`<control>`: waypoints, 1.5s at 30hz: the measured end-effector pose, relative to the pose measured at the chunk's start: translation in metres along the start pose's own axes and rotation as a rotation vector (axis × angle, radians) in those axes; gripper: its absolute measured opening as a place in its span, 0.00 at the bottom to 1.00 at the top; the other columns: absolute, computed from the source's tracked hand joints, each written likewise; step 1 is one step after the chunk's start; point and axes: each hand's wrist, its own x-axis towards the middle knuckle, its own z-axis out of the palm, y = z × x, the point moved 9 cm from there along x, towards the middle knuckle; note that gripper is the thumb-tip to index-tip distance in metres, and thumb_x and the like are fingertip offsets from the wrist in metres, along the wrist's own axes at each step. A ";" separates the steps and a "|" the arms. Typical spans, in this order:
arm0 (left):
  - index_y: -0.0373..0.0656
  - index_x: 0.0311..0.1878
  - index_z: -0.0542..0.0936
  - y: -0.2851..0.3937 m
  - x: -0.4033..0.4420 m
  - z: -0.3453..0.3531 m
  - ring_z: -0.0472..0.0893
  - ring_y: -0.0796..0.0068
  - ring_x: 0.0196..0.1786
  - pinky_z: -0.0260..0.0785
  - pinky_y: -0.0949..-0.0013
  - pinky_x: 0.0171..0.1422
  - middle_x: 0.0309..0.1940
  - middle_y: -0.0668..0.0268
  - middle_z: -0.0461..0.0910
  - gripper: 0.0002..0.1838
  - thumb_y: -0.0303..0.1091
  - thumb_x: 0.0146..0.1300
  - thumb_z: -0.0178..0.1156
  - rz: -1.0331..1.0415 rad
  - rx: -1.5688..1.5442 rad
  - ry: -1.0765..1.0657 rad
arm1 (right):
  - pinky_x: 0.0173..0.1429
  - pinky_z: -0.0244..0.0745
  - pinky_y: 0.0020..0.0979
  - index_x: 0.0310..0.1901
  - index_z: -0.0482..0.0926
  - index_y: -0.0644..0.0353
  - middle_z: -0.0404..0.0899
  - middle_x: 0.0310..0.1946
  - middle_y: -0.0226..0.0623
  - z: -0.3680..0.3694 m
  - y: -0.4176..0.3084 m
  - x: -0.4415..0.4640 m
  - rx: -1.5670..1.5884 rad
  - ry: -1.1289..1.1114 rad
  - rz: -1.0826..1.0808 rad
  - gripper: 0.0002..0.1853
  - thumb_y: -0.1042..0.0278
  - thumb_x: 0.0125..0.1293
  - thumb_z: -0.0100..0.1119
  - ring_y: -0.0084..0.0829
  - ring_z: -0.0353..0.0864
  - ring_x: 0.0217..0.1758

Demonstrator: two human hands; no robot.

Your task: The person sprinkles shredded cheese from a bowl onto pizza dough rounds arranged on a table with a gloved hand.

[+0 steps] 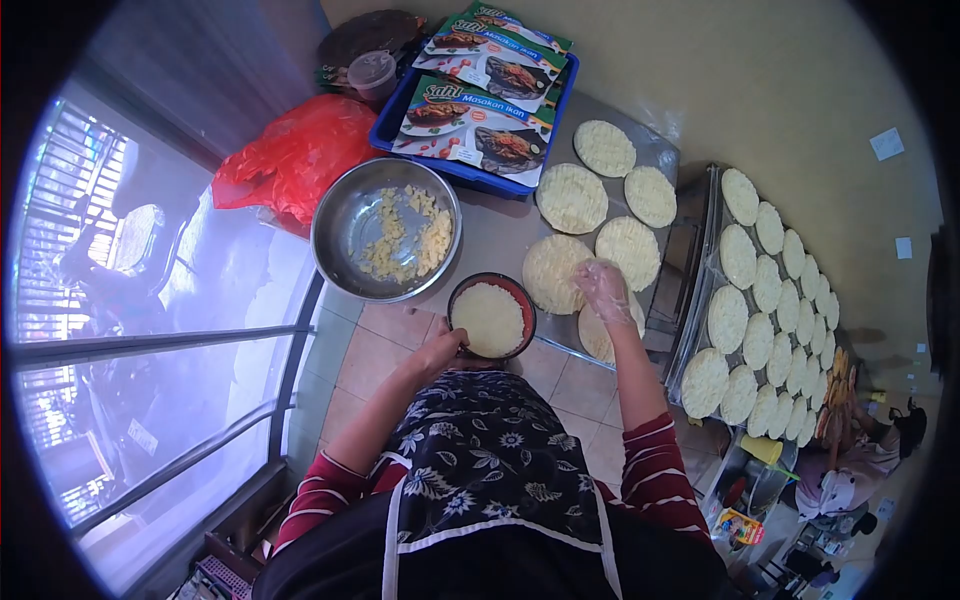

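My left hand (pixel 440 352) is closed on the lower left edge of a small round pan (pixel 529 318), dark outside and red inside. A pale, flattened round (pixel 488 318) of grated-looking dough fills most of the pan. My right hand (pixel 604 290), in a clear plastic glove, is over the right edge of a pale round base (pixel 556 275) on the metal table. Its fingers are bunched together; whatever they hold, if anything, is hidden. Another round base (pixel 597 338) lies partly beneath that hand. A steel bowl (pixel 330 265) with yellowish crumbly dough (pixel 432 240) stands left of the pan.
Several more bases (pixel 572 198) lie on the metal table (pixel 490 225). A blue crate (pixel 480 182) with printed packets (pixel 475 130) stands behind, beside a red plastic bag (pixel 300 150). To the right, a rack (pixel 700 290) bears rows of bases. Another person (pixel 850 465) is at far right.
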 end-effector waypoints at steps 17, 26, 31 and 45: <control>0.39 0.67 0.40 -0.002 0.014 -0.006 0.75 0.51 0.52 0.78 0.59 0.51 0.57 0.45 0.59 0.35 0.23 0.58 0.43 -0.050 0.150 0.017 | 0.48 0.73 0.37 0.38 0.78 0.59 0.77 0.37 0.42 0.072 -0.127 -0.056 0.191 -0.170 -0.483 0.09 0.69 0.56 0.54 0.42 0.77 0.41; 0.40 0.68 0.41 0.023 0.019 0.018 0.74 0.53 0.55 0.74 0.58 0.57 0.59 0.47 0.60 0.36 0.23 0.57 0.42 -0.083 0.158 0.052 | 0.42 0.75 0.22 0.46 0.75 0.67 0.78 0.37 0.36 0.041 -0.073 -0.026 1.554 -0.421 0.505 0.14 0.76 0.57 0.62 0.24 0.78 0.38; 0.42 0.68 0.40 0.022 0.030 0.024 0.73 0.50 0.56 0.73 0.56 0.58 0.60 0.47 0.59 0.36 0.22 0.57 0.42 -0.058 0.107 -0.003 | 0.41 0.75 0.22 0.47 0.75 0.67 0.78 0.37 0.34 0.017 -0.010 0.003 1.380 -0.251 0.486 0.15 0.74 0.58 0.62 0.23 0.78 0.38; 0.42 0.69 0.38 0.023 0.016 -0.004 0.72 0.46 0.56 0.76 0.58 0.54 0.62 0.45 0.54 0.37 0.24 0.57 0.43 0.010 0.021 -0.027 | 0.38 0.74 0.30 0.31 0.82 0.62 0.80 0.28 0.41 -0.010 0.025 0.038 0.132 0.117 -0.139 0.05 0.72 0.54 0.61 0.32 0.80 0.31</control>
